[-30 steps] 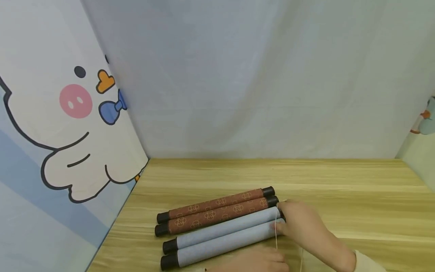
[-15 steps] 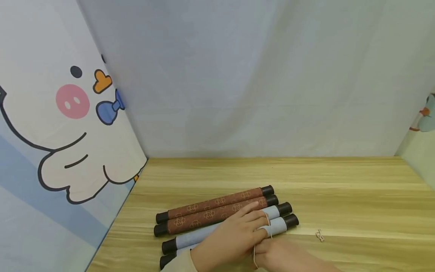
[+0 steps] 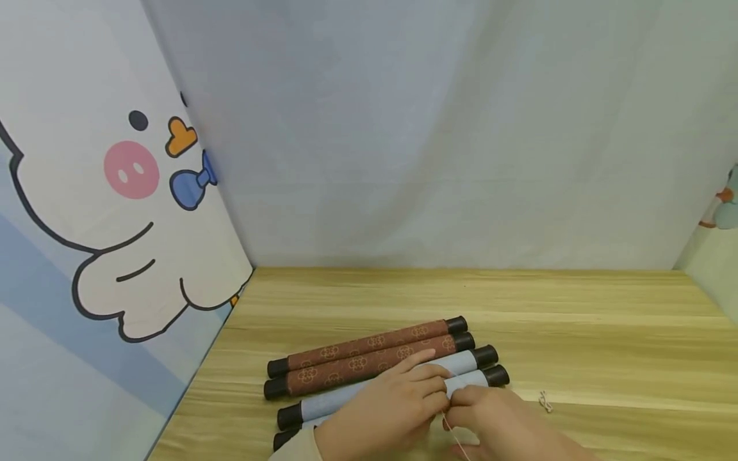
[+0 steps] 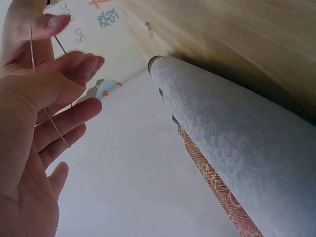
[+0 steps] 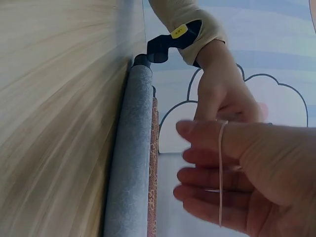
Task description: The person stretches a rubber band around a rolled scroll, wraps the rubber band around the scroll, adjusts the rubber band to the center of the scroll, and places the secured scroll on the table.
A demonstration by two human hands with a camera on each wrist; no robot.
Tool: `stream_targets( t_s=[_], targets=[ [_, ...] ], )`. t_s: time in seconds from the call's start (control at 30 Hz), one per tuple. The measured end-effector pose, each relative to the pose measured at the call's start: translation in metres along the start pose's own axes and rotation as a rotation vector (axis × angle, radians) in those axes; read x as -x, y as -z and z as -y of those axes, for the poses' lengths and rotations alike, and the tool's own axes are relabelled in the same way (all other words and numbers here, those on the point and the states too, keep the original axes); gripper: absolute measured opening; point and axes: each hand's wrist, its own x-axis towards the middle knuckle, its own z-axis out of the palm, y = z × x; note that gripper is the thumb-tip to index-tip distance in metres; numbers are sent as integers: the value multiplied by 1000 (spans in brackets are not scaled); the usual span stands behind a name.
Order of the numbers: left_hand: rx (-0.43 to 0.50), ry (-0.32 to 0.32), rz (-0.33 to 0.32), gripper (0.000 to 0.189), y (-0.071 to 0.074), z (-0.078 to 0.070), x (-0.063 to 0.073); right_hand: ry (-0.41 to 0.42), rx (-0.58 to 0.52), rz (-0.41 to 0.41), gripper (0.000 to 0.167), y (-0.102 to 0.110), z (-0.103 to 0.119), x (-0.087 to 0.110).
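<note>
Two light-blue rolled scrolls (image 3: 331, 401) with black end knobs lie side by side on the table. My left hand (image 3: 380, 403) reaches across above them, covering part of both. Close to its fingertips is my right hand (image 3: 498, 416), near the scrolls' right ends. Between the hands runs a thin pale cord (image 3: 455, 436). In the right wrist view the cord (image 5: 220, 173) hangs from the right thumb across the bent fingers. The left wrist view shows the cord (image 4: 58, 129) passing over the left fingers behind the thumb. Both hands appear beside the blue scroll (image 4: 227, 133), holding the cord.
Two brown scrolls (image 3: 360, 363) with gold flower patterns and black knobs lie just behind the blue ones. A small tangle of thin pale cord (image 3: 545, 402) rests to the right on the wooden table (image 3: 576, 320). A pale cloth (image 3: 432, 160) hangs behind.
My left hand has moved up over the blue scrolls. The right hand has left their right ends, uncovering the black knobs, and come down beside the left. Lately the cord's position between them shifts slightly.
</note>
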Motion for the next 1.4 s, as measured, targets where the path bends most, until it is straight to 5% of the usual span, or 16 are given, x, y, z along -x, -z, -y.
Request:
stream_targets(
  t_s=[0.13,0.27,0.43,0.7,0.87,1.0,1.13,1.4],
  targets=[
    [135,31,-57,16,4,2,3,84,-13,-31,15,0,-4,4],
    [222,154,-128,28,7,9,10,14,-45,-33,21,-1,-10,10],
    [192,245,-24,25,-2,14,23,-36,-65,5,17,-7,-17,17],
    [191,152,90,18,-8,3,22,-125,34,-16,17,-8,-21,17],
    [175,8,207,22,-21,-15,10,-242,67,-44,15,-2,-24,15],
    [119,-64,339,28,-36,-32,0,-238,63,-47,14,-1,-27,15],
    [71,-85,444,22,-46,-42,-4,-209,29,7,13,-3,-28,16],
    [61,-40,438,26,-47,-45,-2,-185,-86,55,11,-7,-26,15]
  ],
)
